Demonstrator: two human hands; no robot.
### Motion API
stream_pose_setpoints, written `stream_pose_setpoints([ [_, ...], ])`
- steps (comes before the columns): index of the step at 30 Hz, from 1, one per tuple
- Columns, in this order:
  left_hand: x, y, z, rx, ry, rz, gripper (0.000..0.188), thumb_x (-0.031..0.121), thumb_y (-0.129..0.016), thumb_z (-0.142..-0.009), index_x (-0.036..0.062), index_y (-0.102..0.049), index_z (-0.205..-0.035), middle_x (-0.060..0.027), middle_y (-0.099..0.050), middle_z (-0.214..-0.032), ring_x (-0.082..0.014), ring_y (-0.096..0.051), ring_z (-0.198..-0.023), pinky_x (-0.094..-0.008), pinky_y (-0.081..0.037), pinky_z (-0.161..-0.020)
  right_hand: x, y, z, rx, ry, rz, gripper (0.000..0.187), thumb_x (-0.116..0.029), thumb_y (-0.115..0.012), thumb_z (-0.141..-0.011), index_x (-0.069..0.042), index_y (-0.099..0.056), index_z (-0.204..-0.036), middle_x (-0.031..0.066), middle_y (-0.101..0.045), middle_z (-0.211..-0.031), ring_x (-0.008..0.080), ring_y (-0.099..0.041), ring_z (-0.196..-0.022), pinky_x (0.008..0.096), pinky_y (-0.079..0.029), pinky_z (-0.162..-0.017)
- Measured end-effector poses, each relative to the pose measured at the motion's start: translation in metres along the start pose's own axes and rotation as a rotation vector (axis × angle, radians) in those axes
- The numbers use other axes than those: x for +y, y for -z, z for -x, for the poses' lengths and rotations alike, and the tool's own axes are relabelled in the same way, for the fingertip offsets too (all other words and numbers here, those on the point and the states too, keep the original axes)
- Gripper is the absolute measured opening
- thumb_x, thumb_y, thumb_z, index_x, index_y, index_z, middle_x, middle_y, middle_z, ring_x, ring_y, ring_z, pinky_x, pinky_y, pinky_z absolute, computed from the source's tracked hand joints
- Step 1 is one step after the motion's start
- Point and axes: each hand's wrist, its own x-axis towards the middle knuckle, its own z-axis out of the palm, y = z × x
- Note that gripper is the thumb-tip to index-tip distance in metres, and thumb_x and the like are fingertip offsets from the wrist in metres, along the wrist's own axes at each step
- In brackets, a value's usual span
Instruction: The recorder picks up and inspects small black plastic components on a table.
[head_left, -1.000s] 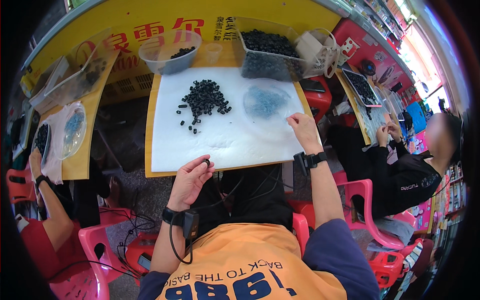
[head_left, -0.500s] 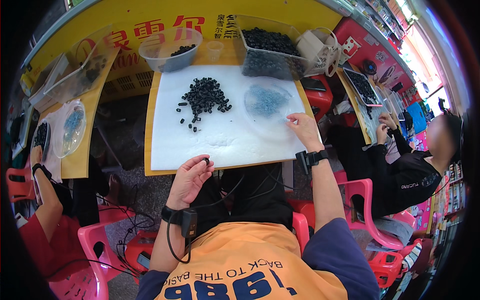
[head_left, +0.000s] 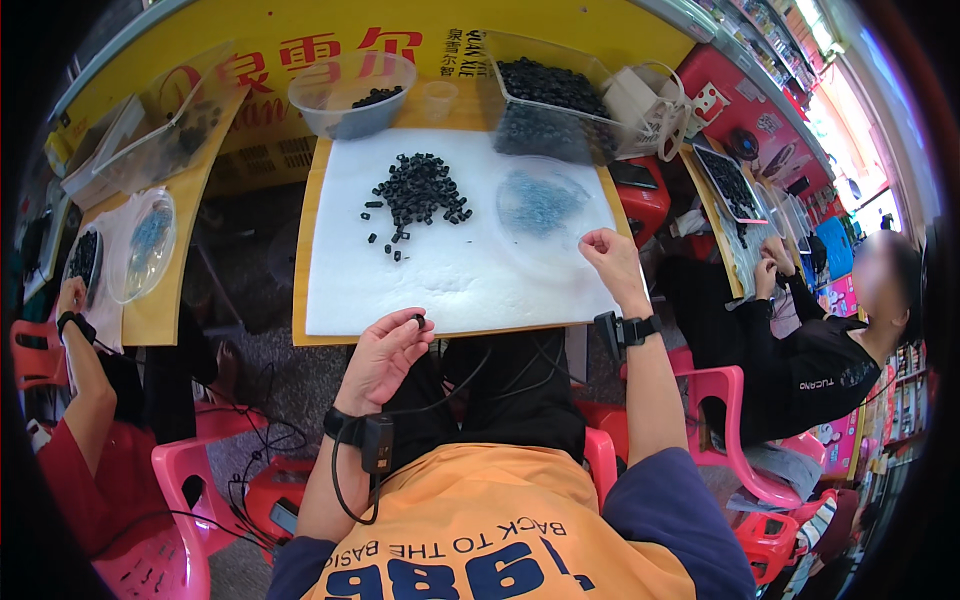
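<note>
My left hand (head_left: 383, 357) hovers at the near edge of the white mat (head_left: 450, 270) and pinches a small black ring (head_left: 418, 320) between thumb and fingertips. My right hand (head_left: 612, 258) rests at the mat's right edge with its fingers curled in, beside a clear round dish (head_left: 543, 203) holding small blue pieces. Whether it holds anything I cannot see. A pile of small black rings (head_left: 418, 192) lies on the mat's far half, with a few strays spilling toward me.
Behind the mat stand a clear bowl (head_left: 350, 95) with a few black pieces, a small clear cup (head_left: 438, 98) and a clear bin (head_left: 545, 100) full of black pieces. Another person (head_left: 820, 350) works at a table on the right; another's arm (head_left: 85, 350) shows at left. Pink chairs surround me.
My right hand has drawn back slightly from the blue-piece dish and its fingers have curled in. My left hand stays in place with the black ring.
</note>
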Motion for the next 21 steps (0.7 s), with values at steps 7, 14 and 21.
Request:
stream_pose_setpoints([
  [7, 0.0, -0.012, 0.0, -0.017, 0.008, -0.067, 0.025, 0.003, -0.061, -0.092, -0.0025, -0.059, -0.117, -0.0141, -0.067, -0.105, -0.0182, -0.066, -0.093, -0.0256, -0.055, -0.082, -0.095, -0.023, 0.045, -0.191, -0.001, -0.451, 0.008, -0.004, -0.072, -0.08, 0.001, -0.067, -0.084, -0.0003, -0.065, -0.073, 0.0039, -0.057, -0.069, 0.0198, -0.045, -0.064],
  [14, 0.001, -0.008, 0.0, -0.051, -0.044, -0.032, 0.024, 0.005, -0.064, -0.091, -0.0021, -0.063, -0.113, -0.0115, -0.068, -0.103, -0.0179, -0.067, -0.093, -0.0275, -0.055, -0.083, -0.155, -0.052, 0.074, -0.308, 0.205, -0.364, 0.01, -0.006, -0.072, -0.08, 0.001, -0.068, -0.085, 0.0004, -0.065, -0.071, 0.0055, -0.059, -0.067, 0.0208, -0.045, -0.063],
  [21, 0.005, -0.006, 0.002, -0.047, -0.051, -0.025, 0.022, 0.003, -0.062, -0.092, -0.0014, -0.063, -0.113, -0.0104, -0.068, -0.102, -0.0166, -0.066, -0.092, -0.0265, -0.055, -0.083, -0.096, -0.038, 0.02, -0.124, 0.075, -0.418, 0.012, -0.007, -0.07, -0.083, 0.001, -0.07, -0.093, 0.0011, -0.068, -0.08, 0.0056, -0.059, -0.073, 0.0204, -0.047, -0.07],
])
